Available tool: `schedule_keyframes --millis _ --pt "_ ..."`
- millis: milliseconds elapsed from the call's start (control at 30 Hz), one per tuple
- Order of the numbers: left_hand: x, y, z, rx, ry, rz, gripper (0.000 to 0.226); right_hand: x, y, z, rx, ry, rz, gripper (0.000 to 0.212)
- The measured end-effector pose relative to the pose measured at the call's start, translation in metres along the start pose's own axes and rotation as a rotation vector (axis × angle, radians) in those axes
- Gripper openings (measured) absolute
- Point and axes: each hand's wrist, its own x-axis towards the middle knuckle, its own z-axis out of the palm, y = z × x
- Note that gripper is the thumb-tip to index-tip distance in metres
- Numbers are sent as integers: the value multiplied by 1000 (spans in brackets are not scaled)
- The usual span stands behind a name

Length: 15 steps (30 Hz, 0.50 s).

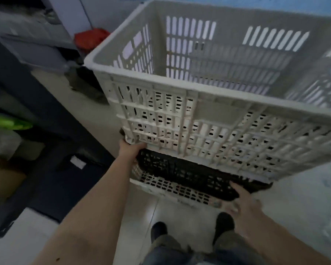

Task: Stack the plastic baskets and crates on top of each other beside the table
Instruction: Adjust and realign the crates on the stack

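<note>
The left hand (131, 148) is tucked under the big white crate (208, 104), fingers hidden, so grip can't be told. The right hand (243, 199) is laid flat, fingers spread, on the black basket (189, 175) underneath. A dark table (52, 119) is seen just left.

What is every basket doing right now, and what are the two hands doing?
Big white crate: top of the stack, tilted, nothing visible inside.
Black basket: sandwiched under the white crate.
Flat white basket: lowest one visible.
Left hand: holds the white crate's bottom corner.
Right hand: fingers spread, touching the black basket's edge.
</note>
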Motion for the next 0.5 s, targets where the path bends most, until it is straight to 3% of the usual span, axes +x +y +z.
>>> schedule_keyframes --millis 33,67,167,233,333,500 --pt "5 2 -3 9 -27 2 85 9 1 -7 -36 72 -98 110" --pt "12 4 -6 10 -52 5 87 6 -3 -10 -56 115 -191 111" --pt "24 11 -13 29 -132 24 83 -7 -27 -12 52 177 -299 44" --pt "30 14 -19 75 -184 28 79 -7 -43 -14 73 88 -270 18" --pt "38 15 -26 118 -206 40 77 -6 -51 -18 111 15 -244 14" --pt "44 11 -25 3 -213 70 74 -1 -47 -11 233 53 -268 26"
